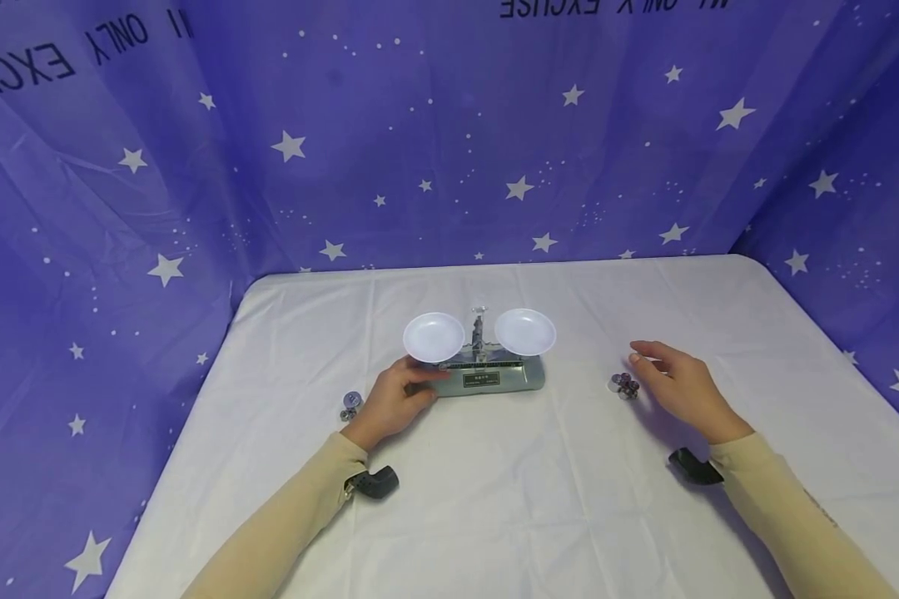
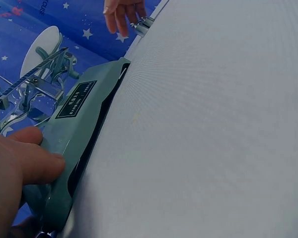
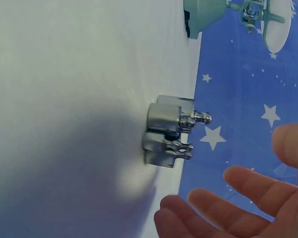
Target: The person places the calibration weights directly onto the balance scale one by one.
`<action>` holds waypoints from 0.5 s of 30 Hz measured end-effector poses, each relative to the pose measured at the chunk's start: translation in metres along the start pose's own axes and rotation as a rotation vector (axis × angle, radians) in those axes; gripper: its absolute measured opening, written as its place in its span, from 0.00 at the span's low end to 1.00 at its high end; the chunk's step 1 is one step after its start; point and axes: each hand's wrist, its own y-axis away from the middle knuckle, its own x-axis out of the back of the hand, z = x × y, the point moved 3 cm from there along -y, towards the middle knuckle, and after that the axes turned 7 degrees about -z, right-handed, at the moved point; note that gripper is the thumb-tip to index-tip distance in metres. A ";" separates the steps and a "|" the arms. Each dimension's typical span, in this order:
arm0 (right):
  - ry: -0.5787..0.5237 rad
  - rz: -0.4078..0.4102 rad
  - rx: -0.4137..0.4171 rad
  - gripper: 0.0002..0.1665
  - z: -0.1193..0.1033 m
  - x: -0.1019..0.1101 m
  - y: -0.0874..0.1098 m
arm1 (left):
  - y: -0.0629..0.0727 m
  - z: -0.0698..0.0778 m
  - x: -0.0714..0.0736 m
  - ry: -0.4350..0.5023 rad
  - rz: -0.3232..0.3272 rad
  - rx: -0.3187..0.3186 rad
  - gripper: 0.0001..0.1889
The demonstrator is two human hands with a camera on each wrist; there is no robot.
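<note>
A green balance scale [image 1: 504,383] stands upright near the middle of the table, with a white left pan [image 1: 433,337] and a white right pan [image 1: 525,331] on top. My left hand [image 1: 394,399] grips the left end of its base; in the left wrist view the thumb [image 2: 42,168] lies against the front face. To the right, several metal weights [image 3: 164,118] with knobbed tops stand clustered together. Beside them my right hand [image 1: 682,387] hovers, fingers loosely spread and holding nothing.
Left of my left hand sits a small group of shiny round pieces [image 1: 352,402]. A white cloth [image 1: 524,499] covers the table. Blue star-patterned curtains [image 1: 457,166] hang behind it and at both sides. Black wrist devices [image 1: 376,482] show below both sleeves.
</note>
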 end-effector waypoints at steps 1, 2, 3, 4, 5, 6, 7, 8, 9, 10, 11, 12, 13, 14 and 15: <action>-0.004 0.013 -0.005 0.30 0.002 -0.001 0.000 | 0.000 0.000 0.000 -0.001 -0.001 0.001 0.18; -0.008 0.024 -0.008 0.28 0.003 -0.001 0.000 | 0.000 -0.001 0.000 -0.002 -0.001 0.001 0.18; -0.015 0.032 -0.012 0.28 0.005 -0.002 0.000 | 0.000 -0.001 0.000 0.000 0.000 0.001 0.18; -0.019 0.035 -0.017 0.27 0.006 -0.003 0.000 | 0.000 -0.001 0.000 0.001 0.000 0.000 0.18; -0.027 0.034 -0.024 0.27 0.008 -0.004 0.000 | 0.000 -0.001 0.000 0.003 0.001 -0.001 0.18; -0.037 0.030 -0.031 0.27 0.010 -0.005 0.000 | 0.000 -0.001 0.000 0.003 0.001 -0.001 0.18; -0.047 0.026 -0.039 0.27 0.012 -0.006 0.000 | 0.000 -0.001 0.000 0.003 0.002 -0.002 0.18; -0.062 0.018 -0.047 0.27 0.013 -0.006 0.000 | 0.000 -0.001 0.000 0.003 0.004 -0.003 0.18; -0.080 0.010 -0.056 0.26 0.014 -0.007 0.000 | 0.000 -0.001 0.000 0.003 0.005 -0.003 0.18; -0.095 0.002 -0.066 0.26 0.015 -0.007 0.001 | 0.000 -0.002 0.000 0.000 0.006 -0.004 0.18; -0.106 -0.002 -0.076 0.25 0.017 -0.007 0.001 | 0.000 -0.002 0.000 -0.001 0.007 -0.004 0.18; -0.114 -0.004 -0.085 0.25 0.018 -0.008 0.001 | 0.000 -0.002 0.000 -0.002 0.008 -0.005 0.18; -0.122 -0.007 -0.096 0.24 0.019 -0.008 0.002 | 0.000 -0.001 0.000 0.000 0.008 -0.007 0.18; -0.126 -0.009 -0.107 0.23 0.020 -0.008 0.002 | 0.000 -0.001 0.000 0.001 0.006 -0.006 0.18; -0.123 -0.012 -0.118 0.22 0.021 -0.008 0.002 | 0.000 -0.001 0.000 0.003 0.006 -0.007 0.18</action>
